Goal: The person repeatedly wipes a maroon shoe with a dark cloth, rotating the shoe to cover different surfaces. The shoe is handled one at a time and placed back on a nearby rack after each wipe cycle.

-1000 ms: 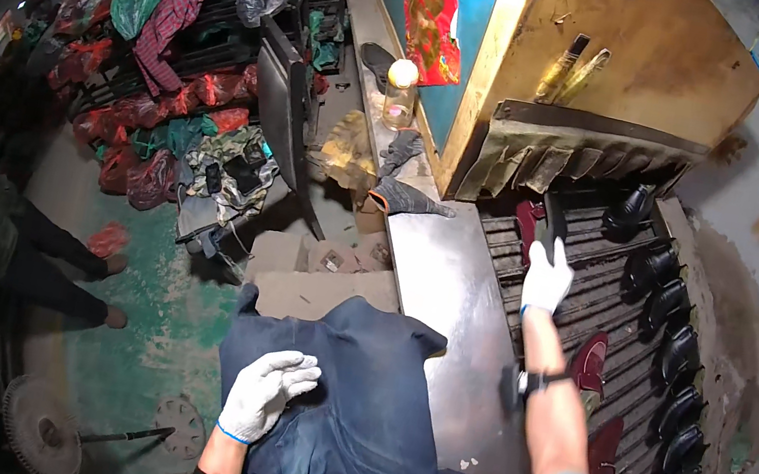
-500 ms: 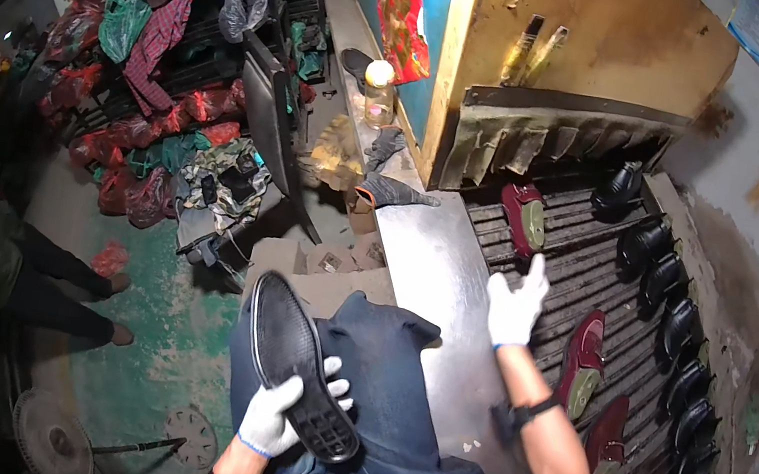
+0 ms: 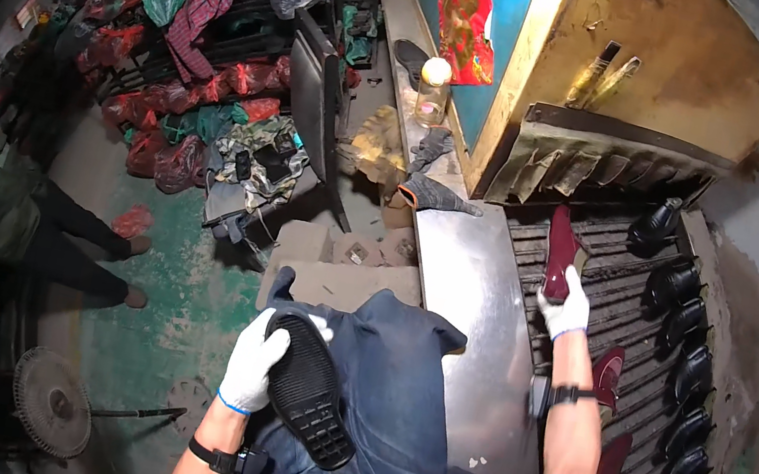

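Observation:
My left hand point(image 3: 253, 365), in a white glove, is closed round the edge of a black shoe sole point(image 3: 310, 398). The sole lies slanted over my lap, its ribbed and grid-patterned face showing. To the right, my gloved right hand point(image 3: 567, 309) grips one end of a maroon shoe point(image 3: 560, 249), above the slatted conveyor point(image 3: 527, 235). Nearer me on the slats sit another maroon shoe point(image 3: 609, 375) and a further one point(image 3: 612, 463), partly hidden by my arm. Black shoes point(image 3: 685, 319) stand in a row along the conveyor's right side.
A metal ledge point(image 3: 476, 295) runs between my lap and the conveyor. Ahead stands a yellowish machine housing point(image 3: 629, 88) with a cloth flap point(image 3: 564, 168). Grey gloves point(image 3: 443, 195) and a jar point(image 3: 431, 99) rest on the ledge. At left are a person point(image 3: 8, 212) and a fan point(image 3: 53, 403).
My right hand, previously reaching with fingers spread, has taken hold of the far maroon shoe and turned it. My left hand has shifted up along the sole. The view has swung slightly left.

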A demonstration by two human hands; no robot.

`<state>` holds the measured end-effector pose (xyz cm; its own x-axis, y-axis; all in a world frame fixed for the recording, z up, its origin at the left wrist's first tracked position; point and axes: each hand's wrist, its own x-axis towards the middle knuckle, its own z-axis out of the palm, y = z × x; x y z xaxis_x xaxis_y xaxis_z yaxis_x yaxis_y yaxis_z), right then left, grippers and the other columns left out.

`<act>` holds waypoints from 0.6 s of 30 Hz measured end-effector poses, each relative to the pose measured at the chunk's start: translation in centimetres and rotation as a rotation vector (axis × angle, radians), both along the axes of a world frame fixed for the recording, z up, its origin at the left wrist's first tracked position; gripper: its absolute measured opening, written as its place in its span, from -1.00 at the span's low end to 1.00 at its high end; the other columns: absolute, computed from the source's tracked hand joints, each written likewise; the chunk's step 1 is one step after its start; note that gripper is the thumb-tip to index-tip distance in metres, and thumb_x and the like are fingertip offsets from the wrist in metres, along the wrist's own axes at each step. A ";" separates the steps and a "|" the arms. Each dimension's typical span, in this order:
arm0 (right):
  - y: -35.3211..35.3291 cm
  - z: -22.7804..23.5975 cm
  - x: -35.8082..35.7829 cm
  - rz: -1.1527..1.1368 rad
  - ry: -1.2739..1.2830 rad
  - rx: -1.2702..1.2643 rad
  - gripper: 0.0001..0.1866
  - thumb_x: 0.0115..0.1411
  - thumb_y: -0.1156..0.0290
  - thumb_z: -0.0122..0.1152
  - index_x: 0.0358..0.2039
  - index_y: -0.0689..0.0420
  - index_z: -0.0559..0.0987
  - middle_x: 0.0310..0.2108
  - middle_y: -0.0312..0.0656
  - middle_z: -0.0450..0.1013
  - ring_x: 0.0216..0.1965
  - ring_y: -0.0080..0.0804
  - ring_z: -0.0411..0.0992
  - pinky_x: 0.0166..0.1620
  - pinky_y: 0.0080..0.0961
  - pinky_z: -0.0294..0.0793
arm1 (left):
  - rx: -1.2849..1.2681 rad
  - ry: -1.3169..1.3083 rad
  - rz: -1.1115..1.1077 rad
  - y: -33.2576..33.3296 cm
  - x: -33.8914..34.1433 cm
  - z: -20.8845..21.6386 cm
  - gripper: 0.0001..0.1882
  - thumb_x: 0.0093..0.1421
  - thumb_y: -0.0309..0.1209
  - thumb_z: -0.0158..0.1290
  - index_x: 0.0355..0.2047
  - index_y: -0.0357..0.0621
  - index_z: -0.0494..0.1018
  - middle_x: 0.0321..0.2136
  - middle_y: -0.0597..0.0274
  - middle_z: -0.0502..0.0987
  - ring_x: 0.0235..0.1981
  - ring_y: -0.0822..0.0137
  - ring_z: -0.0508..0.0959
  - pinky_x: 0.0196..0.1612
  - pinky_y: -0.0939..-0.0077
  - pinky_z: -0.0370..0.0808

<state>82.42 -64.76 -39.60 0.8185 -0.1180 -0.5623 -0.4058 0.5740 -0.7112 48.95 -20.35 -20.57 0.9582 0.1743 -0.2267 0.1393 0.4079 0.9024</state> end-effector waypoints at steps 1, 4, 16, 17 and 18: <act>-0.2 0.3 -2.6 -0.060 0.009 0.343 -0.61 0.45 0.11 0.44 0.10 0.09 0.65 -0.07 -0.13 0.64 -0.13 -0.13 0.59 -0.21 -0.11 0.68 | -0.111 -0.001 0.021 -0.9 0.6 0.2 -0.41 0.48 -0.20 0.27 0.34 -0.32 0.41 0.31 -0.12 0.57 0.30 0.04 0.61 0.34 0.12 0.59; 0.9 5.3 -14.1 0.176 -0.120 0.647 -0.36 0.51 -0.01 0.23 0.35 0.23 0.50 0.04 0.00 0.59 -0.02 -0.05 0.57 -0.04 -0.10 0.65 | -0.320 -0.032 0.003 -1.6 0.8 0.2 -0.11 0.44 -0.26 0.34 0.60 -0.19 0.11 0.52 -0.28 0.34 0.49 -0.18 0.44 0.51 -0.06 0.46; 10.5 16.3 -29.4 0.484 -0.162 0.703 -0.10 0.24 0.20 0.49 0.48 0.32 0.34 0.24 0.12 0.51 0.16 0.12 0.60 0.23 0.09 0.67 | -0.375 -0.209 -0.109 -2.6 0.7 3.4 -0.29 0.65 0.01 -0.04 0.62 -0.08 0.15 0.33 -0.21 0.53 0.38 -0.22 0.54 0.45 -0.25 0.51; 10.7 17.7 -30.8 0.497 -0.191 0.576 -0.18 0.23 0.34 0.44 0.46 0.34 0.38 0.23 0.12 0.53 0.13 0.06 0.62 0.23 0.03 0.67 | -0.319 -0.279 -0.132 -2.4 1.2 3.9 -0.27 0.64 0.03 -0.03 0.62 -0.10 0.15 0.33 -0.21 0.53 0.38 -0.21 0.54 0.44 -0.23 0.52; 10.7 19.4 -32.2 0.506 -0.223 0.446 -0.23 0.21 0.48 0.38 0.43 0.36 0.42 0.23 0.13 0.55 0.11 0.00 0.64 0.24 -0.03 0.67 | -0.263 -0.344 -0.159 -2.2 1.3 4.4 -0.25 0.63 0.05 -0.02 0.61 -0.13 0.15 0.33 -0.20 0.53 0.38 -0.20 0.54 0.43 -0.21 0.52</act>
